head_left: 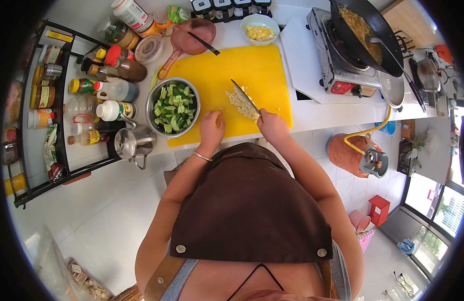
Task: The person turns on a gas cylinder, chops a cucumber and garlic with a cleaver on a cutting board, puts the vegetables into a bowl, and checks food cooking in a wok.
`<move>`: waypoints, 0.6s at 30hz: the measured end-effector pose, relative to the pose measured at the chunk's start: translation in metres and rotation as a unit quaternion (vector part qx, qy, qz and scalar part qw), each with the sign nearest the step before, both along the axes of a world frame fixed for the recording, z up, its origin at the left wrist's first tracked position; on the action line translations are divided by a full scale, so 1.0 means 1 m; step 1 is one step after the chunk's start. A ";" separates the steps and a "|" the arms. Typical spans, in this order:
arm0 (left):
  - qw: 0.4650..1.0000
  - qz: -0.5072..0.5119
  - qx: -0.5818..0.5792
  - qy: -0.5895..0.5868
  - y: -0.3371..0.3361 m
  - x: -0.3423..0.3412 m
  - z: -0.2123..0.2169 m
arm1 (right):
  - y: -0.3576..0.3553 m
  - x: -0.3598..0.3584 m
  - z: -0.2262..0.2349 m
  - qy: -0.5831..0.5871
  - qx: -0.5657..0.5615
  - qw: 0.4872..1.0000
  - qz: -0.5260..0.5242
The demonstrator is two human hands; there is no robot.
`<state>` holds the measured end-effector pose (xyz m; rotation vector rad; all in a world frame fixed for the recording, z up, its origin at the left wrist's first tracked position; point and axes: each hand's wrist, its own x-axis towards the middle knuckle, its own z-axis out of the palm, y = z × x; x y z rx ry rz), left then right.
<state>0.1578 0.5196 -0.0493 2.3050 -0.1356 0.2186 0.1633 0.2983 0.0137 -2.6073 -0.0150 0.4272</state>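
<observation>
My right hand [273, 126] grips the handle of a kitchen knife [246, 97], its blade slanting up and left across a heap of finely chopped pale garlic [238, 104]. The heap lies on a yellow cutting board [242, 62]. Left of it, my left hand [212, 128] rests at the board's near edge with its fingers curled in and nothing visible in them. A steel bowl [150, 111] of chopped cucumber [173, 108] stands beside that hand, over the board's left edge. At the far edge is a pale bowl [276, 28] of scrambled egg [260, 33].
A pink long-handled pan [180, 44] with dark chopsticks [203, 43] lies far left. Several bottles and jars [126, 69] crowd the left, near a steel pot [134, 142]. Right stands a portable stove [337, 78] under a black wok [387, 42]; below is a gas cylinder [345, 155].
</observation>
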 end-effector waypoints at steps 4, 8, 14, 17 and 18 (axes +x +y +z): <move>1.000 0.000 -0.015 0.002 -0.001 0.000 0.003 | 0.005 -0.003 -0.004 -0.013 0.000 0.999 0.030; 1.000 0.008 -0.023 -0.010 0.000 -0.003 0.006 | 0.009 -0.006 0.005 0.000 0.004 1.000 0.025; 1.000 0.013 -0.003 -0.019 0.005 -0.008 0.007 | 0.012 -0.011 0.002 -0.003 0.006 0.999 0.044; 1.000 0.016 -0.018 -0.014 0.006 -0.010 0.006 | 0.012 -0.016 0.005 0.007 -0.001 0.998 0.057; 1.000 0.015 -0.014 -0.010 0.006 -0.011 0.006 | 0.013 -0.017 -0.001 0.014 -0.002 0.998 0.063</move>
